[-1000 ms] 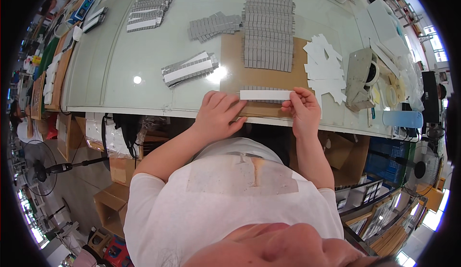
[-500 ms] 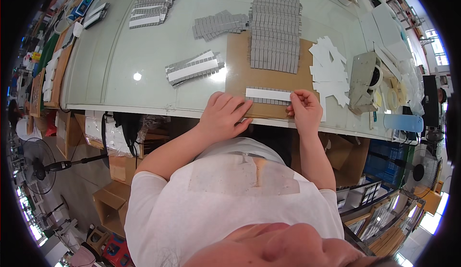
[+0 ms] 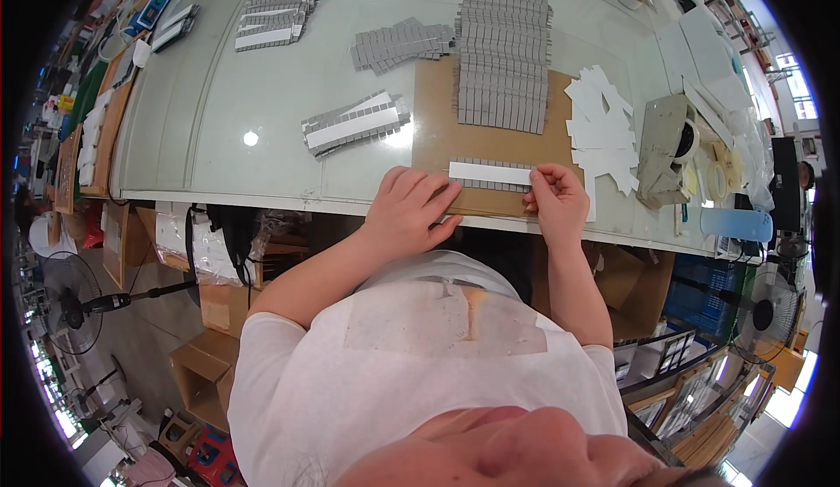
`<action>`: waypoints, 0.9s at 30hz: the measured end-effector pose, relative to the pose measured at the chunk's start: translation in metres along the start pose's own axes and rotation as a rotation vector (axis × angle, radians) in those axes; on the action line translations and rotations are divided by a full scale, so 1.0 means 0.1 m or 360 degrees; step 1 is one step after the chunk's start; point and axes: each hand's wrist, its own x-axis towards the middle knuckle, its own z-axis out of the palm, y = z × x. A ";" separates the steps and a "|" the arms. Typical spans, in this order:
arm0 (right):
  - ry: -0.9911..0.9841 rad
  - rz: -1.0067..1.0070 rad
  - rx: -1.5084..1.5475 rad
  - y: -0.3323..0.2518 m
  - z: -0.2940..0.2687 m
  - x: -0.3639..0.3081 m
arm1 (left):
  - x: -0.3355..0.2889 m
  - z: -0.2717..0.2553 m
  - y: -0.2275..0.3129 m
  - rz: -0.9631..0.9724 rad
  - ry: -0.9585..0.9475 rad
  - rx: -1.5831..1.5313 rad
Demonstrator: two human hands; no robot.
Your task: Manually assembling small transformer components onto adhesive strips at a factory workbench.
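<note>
Grey floor (image 3: 144, 334), bright windows (image 3: 787, 404)

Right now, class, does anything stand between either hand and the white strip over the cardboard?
Nothing visible does: the right hand pinches the white strip at its right end, and the left hand is close by the left end.

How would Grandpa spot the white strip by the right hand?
On the pale table, find the brown board. Near its front edge, a white strip lies on a grey one. Unlike other white strips, it has the right hand at one end.
</note>
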 end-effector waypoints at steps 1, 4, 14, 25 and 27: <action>-0.0001 0.0002 0.0002 0.00 0.00 0.00 | 0.00 0.00 0.00 0.0000 0.0007 0.0002; -0.0001 -0.0004 -0.0018 -0.01 0.00 0.00 | 0.01 0.00 0.01 0.0003 0.0016 0.0011; -0.0001 0.0019 -0.0029 -0.02 0.01 0.00 | 0.03 0.01 0.01 -0.0001 0.0021 0.0011; -0.0011 0.0029 -0.0015 -0.04 0.01 0.00 | 0.01 0.01 0.01 -0.0012 0.0017 0.0008; -0.0013 0.0024 -0.0022 -0.04 0.01 0.00 | 0.02 0.01 0.01 -0.0011 0.0013 0.0004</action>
